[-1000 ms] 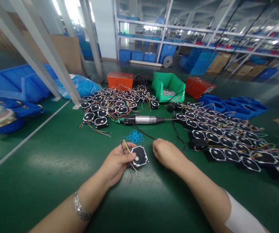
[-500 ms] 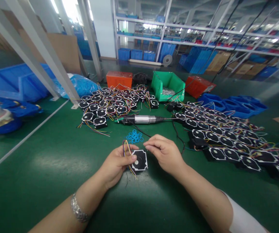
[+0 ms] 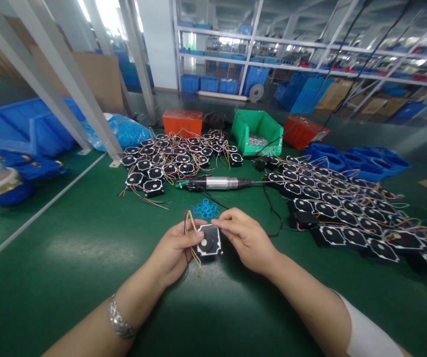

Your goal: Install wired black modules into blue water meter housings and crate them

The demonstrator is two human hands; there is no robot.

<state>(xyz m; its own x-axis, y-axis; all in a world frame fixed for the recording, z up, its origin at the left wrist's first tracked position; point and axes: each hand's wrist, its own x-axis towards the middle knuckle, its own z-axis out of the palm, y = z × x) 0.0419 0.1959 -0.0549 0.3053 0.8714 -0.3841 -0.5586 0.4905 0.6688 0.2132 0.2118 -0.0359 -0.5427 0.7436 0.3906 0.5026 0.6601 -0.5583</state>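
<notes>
My left hand (image 3: 174, 248) grips a square black stepper motor (image 3: 210, 243) with pale corners, its thumb on the top face. Coloured lead wires (image 3: 191, 233) hang from the motor's left side, by the thumb. At the motor's upper right corner, my right hand (image 3: 245, 238) has thumb and fingertips pinched together; whatever they hold is too small to make out. Just beyond both hands lies a small pile of blue rings (image 3: 205, 208). Behind that rests a silver and black electric screwdriver (image 3: 221, 183), lying on its side.
Several wired motors crowd the green tabletop (image 3: 68, 253) at back left (image 3: 156, 172) and right (image 3: 332, 234). A green bin (image 3: 241, 130) of small metal parts stands between two orange boxes (image 3: 183, 122). A black cable (image 3: 273, 208) crosses behind my right hand.
The motor has shifted slightly left and up in my left hand's grip. My right hand has moved left, bringing its pinched fingertips to the motor's corner.
</notes>
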